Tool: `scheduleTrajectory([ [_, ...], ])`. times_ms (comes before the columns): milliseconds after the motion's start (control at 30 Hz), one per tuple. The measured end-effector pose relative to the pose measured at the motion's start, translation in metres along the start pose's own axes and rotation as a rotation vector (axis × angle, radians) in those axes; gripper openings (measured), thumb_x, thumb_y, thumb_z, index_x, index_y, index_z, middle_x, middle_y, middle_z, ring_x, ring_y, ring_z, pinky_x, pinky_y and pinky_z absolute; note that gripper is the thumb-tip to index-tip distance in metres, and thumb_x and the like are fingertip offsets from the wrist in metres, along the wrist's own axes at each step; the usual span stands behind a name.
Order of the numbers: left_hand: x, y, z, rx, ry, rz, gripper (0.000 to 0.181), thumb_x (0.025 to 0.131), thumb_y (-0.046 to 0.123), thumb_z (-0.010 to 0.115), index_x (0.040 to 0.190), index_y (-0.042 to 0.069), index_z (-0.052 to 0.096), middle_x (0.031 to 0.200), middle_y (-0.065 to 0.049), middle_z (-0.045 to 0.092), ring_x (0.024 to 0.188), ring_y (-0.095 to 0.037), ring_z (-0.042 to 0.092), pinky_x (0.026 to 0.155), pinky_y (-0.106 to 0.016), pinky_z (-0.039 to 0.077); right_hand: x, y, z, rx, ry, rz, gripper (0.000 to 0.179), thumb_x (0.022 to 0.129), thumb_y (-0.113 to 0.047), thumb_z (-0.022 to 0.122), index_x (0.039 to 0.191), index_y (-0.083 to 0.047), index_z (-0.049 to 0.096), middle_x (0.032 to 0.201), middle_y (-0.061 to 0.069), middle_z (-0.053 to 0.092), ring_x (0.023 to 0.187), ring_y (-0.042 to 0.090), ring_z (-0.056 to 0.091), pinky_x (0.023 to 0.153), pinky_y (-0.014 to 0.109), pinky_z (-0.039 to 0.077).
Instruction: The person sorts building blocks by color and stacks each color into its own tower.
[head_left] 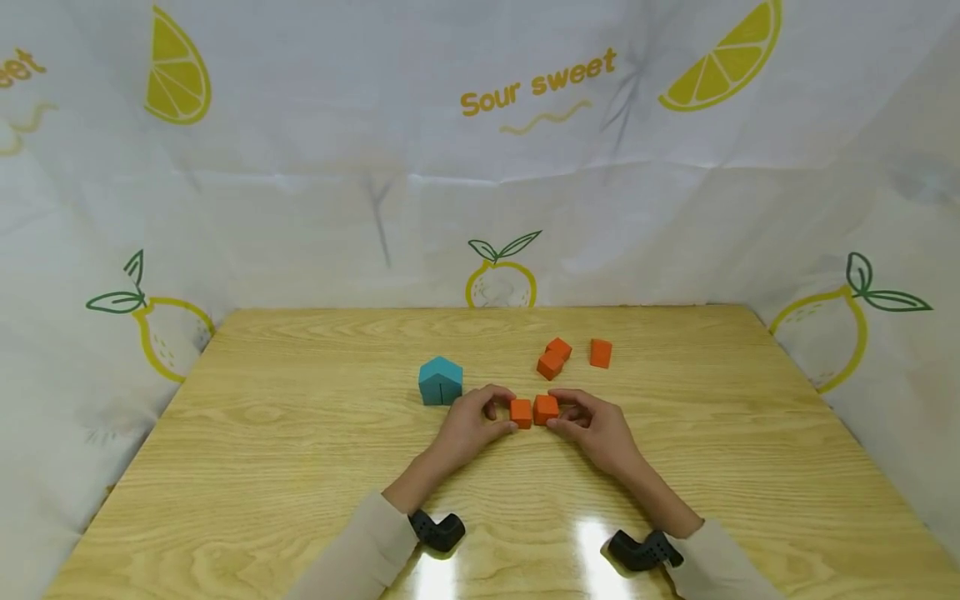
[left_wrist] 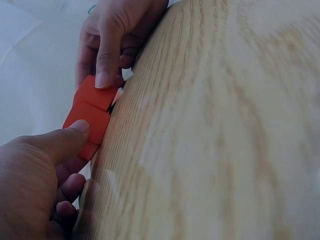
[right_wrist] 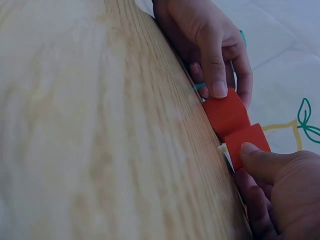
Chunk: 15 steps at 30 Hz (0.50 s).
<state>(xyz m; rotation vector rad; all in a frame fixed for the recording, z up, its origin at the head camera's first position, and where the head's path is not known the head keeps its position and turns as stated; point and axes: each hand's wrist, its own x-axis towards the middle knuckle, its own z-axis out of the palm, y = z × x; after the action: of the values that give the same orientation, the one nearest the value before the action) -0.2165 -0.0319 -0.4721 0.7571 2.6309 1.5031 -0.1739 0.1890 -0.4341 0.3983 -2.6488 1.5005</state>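
On the tabletop, my left hand (head_left: 471,427) pinches an orange block (head_left: 521,414) between thumb and fingers. Facing it, my right hand (head_left: 596,427) pinches a second orange block (head_left: 546,409) the same way. The two blocks are side by side, with a narrow gap between them in the head view. In the right wrist view, my right thumb presses the near face of its block (right_wrist: 246,141), and the left hand's block (right_wrist: 226,114) shows just beyond. Just behind my left hand stands a teal block shape (head_left: 440,383) with a peaked top and a seam down its front.
Farther back on the wooden table (head_left: 300,467), two orange blocks (head_left: 551,364) lie against each other. Another orange block (head_left: 601,352) lies to their right. A white cloth (head_left: 337,233) with lemon prints hangs behind the table and along both sides.
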Motion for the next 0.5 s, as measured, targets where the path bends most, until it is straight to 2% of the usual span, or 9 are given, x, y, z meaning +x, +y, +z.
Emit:
scheduleTrajectory([
  [300, 0.0, -0.001, 0.001, 0.002, 0.001, -0.003, 0.035, 0.083, 0.019, 0.076, 0.115, 0.012, 0.064, 0.093, 0.002, 0.063, 0.073, -0.012, 0.049, 0.066, -0.026, 0.043, 0.005, 0.037, 0.008, -0.015, -0.002, -0.033, 0.04, 0.084, -0.014, 0.074, 0.123, -0.008, 0.063, 0.08, 0.0, 0.066, 0.066, 0.014, 0.062, 0.058, 0.026, 0.049],
  [400, 0.0, 0.0, 0.0, 0.001, 0.003, -0.005, 0.035, 0.083, 0.019, 0.076, 0.115, 0.012, 0.064, 0.092, 0.002, 0.063, 0.073, -0.012, 0.049, 0.066, -0.026, 0.043, 0.006, 0.038, 0.008, -0.003, 0.0, -0.044, 0.04, 0.084, -0.017, 0.074, 0.122, -0.009, 0.064, 0.08, 0.0, 0.066, 0.066, 0.014, 0.062, 0.058, 0.026, 0.049],
  [500, 0.0, 0.0, 0.0, 0.003, 0.001, -0.007, 0.035, 0.083, 0.019, 0.076, 0.115, 0.011, 0.064, 0.093, 0.002, 0.063, 0.073, -0.011, 0.049, 0.066, -0.026, 0.043, 0.003, 0.018, 0.005, -0.015, -0.001, -0.044, 0.038, 0.084, -0.009, 0.073, 0.121, -0.004, 0.064, 0.08, 0.006, 0.066, 0.066, 0.02, 0.062, 0.058, 0.026, 0.049],
])
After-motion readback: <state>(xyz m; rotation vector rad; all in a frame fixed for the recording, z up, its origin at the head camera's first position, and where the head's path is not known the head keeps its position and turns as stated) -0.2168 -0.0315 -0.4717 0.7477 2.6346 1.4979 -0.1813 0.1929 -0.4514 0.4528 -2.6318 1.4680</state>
